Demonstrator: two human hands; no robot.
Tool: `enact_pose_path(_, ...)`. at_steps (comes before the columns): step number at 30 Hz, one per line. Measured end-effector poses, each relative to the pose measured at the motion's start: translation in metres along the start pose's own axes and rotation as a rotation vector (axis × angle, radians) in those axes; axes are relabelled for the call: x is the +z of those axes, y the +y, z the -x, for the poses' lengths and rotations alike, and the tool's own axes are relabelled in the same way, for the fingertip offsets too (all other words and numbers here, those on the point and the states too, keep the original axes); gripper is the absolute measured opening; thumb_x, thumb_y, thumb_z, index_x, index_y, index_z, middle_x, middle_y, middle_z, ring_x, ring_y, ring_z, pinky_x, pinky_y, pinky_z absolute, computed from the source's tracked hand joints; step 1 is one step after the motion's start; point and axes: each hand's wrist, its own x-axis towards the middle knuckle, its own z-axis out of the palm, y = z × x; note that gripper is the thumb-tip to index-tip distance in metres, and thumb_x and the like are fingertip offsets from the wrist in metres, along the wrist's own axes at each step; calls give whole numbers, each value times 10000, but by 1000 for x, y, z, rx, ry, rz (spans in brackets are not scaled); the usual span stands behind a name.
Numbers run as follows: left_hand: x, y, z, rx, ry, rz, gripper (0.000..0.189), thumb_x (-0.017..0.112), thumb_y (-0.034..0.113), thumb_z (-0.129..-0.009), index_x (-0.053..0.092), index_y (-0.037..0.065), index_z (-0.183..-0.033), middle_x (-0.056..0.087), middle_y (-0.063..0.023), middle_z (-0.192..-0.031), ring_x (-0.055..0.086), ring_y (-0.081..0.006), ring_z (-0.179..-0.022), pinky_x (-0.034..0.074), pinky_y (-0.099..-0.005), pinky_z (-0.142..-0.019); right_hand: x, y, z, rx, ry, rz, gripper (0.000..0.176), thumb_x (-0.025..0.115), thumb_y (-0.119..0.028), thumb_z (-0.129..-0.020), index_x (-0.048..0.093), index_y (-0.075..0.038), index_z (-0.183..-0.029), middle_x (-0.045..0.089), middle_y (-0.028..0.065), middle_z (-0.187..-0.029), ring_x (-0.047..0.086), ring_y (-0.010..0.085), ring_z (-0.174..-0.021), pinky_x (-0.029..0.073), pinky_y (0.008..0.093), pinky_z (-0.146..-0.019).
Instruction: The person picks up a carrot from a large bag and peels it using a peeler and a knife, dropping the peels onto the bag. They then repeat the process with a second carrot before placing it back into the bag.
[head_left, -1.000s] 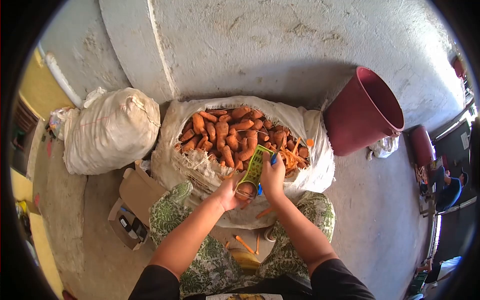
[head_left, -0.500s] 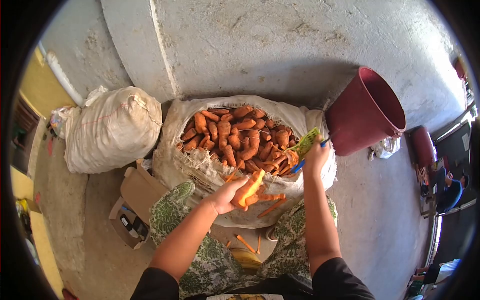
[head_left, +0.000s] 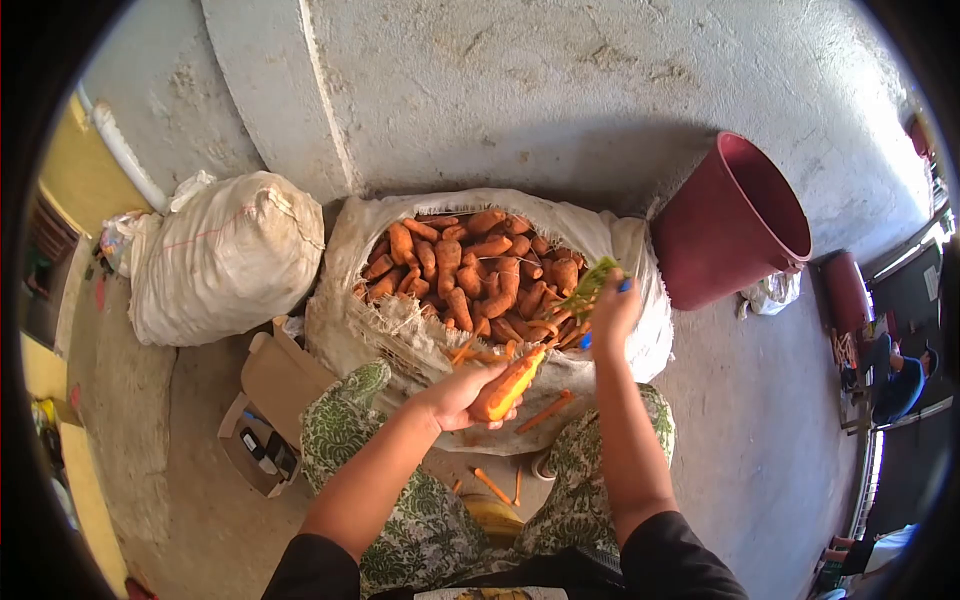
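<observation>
My left hand is closed around a carrot, whose peeled side shows bright yellow-orange and points up to the right. To the right and slightly above it, my right hand grips a peeler with yellow-green and blue parts. The peeler is apart from the carrot, and its blade is blurred. Just beyond both hands, an open white woven sack holds several unpeeled carrots. Strips of peel lie on the sack's near side.
A tall dark red bin leans at the right of the sack. Another full white sack stands at the left. Below it, an open cardboard box holds dark objects. Peel scraps lie on the floor. A person is at far right.
My right hand has moved a little left and down with the peeler. In my left hand the carrot has turned and tilts more upright. Peel strips beside it have shifted.
</observation>
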Motion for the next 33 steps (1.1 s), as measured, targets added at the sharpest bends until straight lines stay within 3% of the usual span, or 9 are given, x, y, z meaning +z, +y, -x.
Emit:
enact_pose_path(2,-2,1,2,-27,-39,10,441,329,382,-960,452,3,-1149,549,-110,-901,554,-191,-759,463,-294,-548,-4,15,-15,25,-1,-94,285,503,-231,-923,488,5,-763,523,96,-597,479,181,-511,400,343,-489)
enact_pose_path(4,0,1,-2,36,220,-24,430,358,382,-952,461,4,-1130,551,-120,-914,565,-204,-767,479,-307,-555,-10,-20,17,201,-198,-331,258,487,-220,-933,501,-25,-765,497,49,-591,444,109,-521,378,284,-479)
enact_pose_path(8,-2,4,-7,114,156,12,377,372,372,-946,498,47,-1090,600,-87,-851,591,-208,-685,492,-329,-515,-5,-46,85,-69,-452,-208,248,501,-223,-928,515,12,-854,500,75,-589,442,141,-517,380,307,-480)
enact_pose_path(14,-2,2,-9,91,224,-32,379,315,393,-951,534,98,-1047,607,-41,-803,587,-154,-660,470,-287,-502,-6,-61,96,-96,-424,-164,249,520,-197,-916,452,6,-789,416,49,-574,335,108,-547,324,299,-483)
enact_pose_path(16,-6,2,-9,85,159,-59,349,344,389,-945,543,119,-1039,607,-12,-805,597,-128,-699,479,-284,-525,-5,-55,87,-86,-421,-49,241,525,-213,-909,533,28,-909,534,144,-592,531,237,-518,418,354,-506)
enact_pose_path(19,-3,4,-3,61,139,-262,396,301,393,-963,518,82,-1076,578,-28,-799,577,-132,-689,462,-269,-523,12,-14,47,-144,-125,14,232,516,-211,-912,517,16,-864,541,140,-624,504,240,-538,419,371,-526)
enact_pose_path(22,4,1,14,2,-44,-262,469,268,428,-968,494,43,-1113,554,-43,-799,565,-136,-706,460,-262,-526,-12,11,-19,95,15,-96,285,453,-233,-939,471,-3,-770,530,61,-610,481,157,-530,400,327,-501)
enact_pose_path(29,-14,4,-6,50,131,-113,362,367,389,-948,500,87,-1096,612,-64,-895,587,-178,-690,476,-316,-522,-10,-52,69,139,-398,-369,199,490,-231,-929,513,-79,-802,466,-34,-616,404,61,-522,311,226,-458)
enact_pose_path(33,5,3,-5,145,184,16,331,372,449,-936,543,181,-1027,593,25,-798,560,-101,-690,456,-266,-537,-4,-54,97,-87,-429,-184,221,511,-198,-920,517,15,-862,491,78,-573,440,138,-506,378,308,-478)
